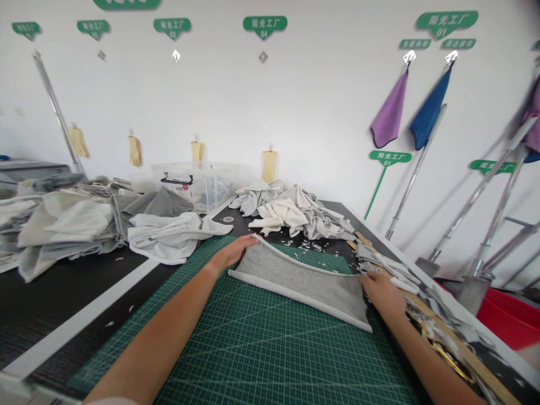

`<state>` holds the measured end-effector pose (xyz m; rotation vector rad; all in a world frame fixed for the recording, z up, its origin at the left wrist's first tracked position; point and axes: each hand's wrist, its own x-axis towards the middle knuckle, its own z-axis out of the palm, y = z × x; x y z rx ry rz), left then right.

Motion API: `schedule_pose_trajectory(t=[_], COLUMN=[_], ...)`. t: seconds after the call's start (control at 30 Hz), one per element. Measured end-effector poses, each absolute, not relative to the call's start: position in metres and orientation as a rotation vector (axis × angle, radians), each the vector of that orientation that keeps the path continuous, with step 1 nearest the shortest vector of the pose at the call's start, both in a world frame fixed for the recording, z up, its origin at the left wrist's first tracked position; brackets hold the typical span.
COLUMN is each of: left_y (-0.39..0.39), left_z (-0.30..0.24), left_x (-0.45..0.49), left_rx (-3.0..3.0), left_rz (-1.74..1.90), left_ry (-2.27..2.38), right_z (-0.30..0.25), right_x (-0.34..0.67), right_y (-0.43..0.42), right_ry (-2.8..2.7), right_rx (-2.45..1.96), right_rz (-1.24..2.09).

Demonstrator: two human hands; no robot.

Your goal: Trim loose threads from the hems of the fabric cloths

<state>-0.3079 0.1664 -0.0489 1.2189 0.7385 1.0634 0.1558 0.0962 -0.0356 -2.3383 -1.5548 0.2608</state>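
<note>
As the left hand is pinching one end of a grey fabric panel and the right hand is gripping the other between closed fingers, the panel is lying across the green cutting mat, with rumpled pale cloth heaping just beyond the mat.

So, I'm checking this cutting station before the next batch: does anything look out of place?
Small white fabric scraps lie scattered across the black table just past the green cutting mat, loose beside the grey fabric panel rather than gathered with the heaped cloth.
</note>
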Motion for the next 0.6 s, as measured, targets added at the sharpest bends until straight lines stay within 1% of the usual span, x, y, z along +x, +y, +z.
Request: schedule_pose_trajectory(t=[0.2, 0.37, 0.6], left_y=[0.172, 0.168, 0.161], left_z=[-0.06, -0.058, -0.046], left_x=[-0.304, -0.295, -0.296], left_rx=[1.059, 0.979, 1.067], left_rz=[1.133, 1.077, 0.953], left_ry=[0.781, 0.93, 0.956], right_z=[-0.034, -0.034, -0.034], right_x=[0.155, 0.155, 0.156], right_y=[0.097, 0.096, 0.096], right_ry=[-1.551, -1.558, -1.538], right_rx=[-2.35, -2.341, -2.339], right_rz=[0.259, 0.272, 0.282])
